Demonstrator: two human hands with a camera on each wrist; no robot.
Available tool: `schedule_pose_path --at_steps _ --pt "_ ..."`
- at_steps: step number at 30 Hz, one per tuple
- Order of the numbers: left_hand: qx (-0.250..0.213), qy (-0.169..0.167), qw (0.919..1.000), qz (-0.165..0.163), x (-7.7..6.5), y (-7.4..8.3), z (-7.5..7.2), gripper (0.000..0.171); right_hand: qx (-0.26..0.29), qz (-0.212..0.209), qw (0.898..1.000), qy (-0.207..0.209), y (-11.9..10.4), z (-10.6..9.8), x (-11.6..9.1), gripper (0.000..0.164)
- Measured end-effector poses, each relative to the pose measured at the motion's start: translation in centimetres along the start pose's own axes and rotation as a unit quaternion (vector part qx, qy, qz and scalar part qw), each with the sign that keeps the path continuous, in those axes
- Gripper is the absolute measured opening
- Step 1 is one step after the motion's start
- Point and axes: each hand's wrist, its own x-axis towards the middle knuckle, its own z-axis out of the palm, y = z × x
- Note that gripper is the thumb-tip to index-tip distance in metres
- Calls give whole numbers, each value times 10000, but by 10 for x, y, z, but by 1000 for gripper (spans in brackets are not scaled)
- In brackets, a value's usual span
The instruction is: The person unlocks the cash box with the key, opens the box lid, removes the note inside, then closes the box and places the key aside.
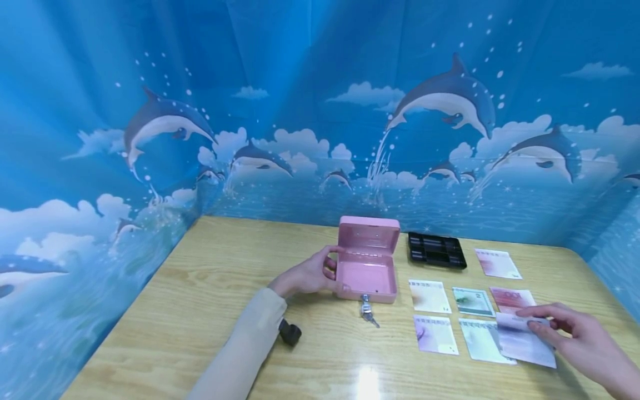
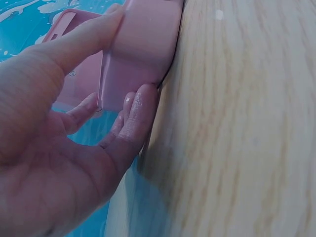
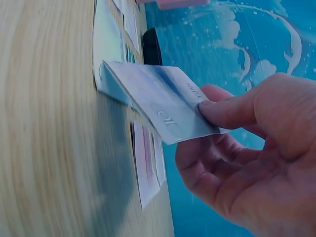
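An open pink cash box (image 1: 366, 276) stands with its lid (image 1: 369, 236) raised at the back. My left hand (image 1: 316, 270) holds it by the left side, the thumb on the front rim and the fingers along the side wall, as the left wrist view shows. Keys (image 1: 368, 312) hang from its front lock. Between thumb and fingers, my right hand (image 1: 575, 333) pinches a purplish banknote (image 3: 158, 98) printed with 10 and YUAN. The note is tilted above the table and overlaps a pale green banknote (image 1: 482, 341) in the head view.
Right of the box lie more banknotes: a yellowish one (image 1: 430, 296), a purple one (image 1: 435, 334), a green one (image 1: 473, 302), a red one (image 1: 511, 299) and a pale one (image 1: 498, 263). A black compartment tray (image 1: 436, 251) stands behind them. A dolphin-print curtain (image 1: 310, 111) borders the wooden table (image 1: 225, 266).
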Motion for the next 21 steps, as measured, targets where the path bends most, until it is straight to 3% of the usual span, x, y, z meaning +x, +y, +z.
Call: schedule_pose_path --at_steps 8,16,21 --pt "16 10 10000 7 1 -1 -1 92 -55 -117 9998 -142 17 -1 -2 10" --pt "-39 20 10000 21 1 -2 -2 91 -629 -356 9974 28 30 0 4 20" --pt "-96 -20 9999 73 2 -3 -1 91 -917 -177 9952 -287 35 -1 6 18"
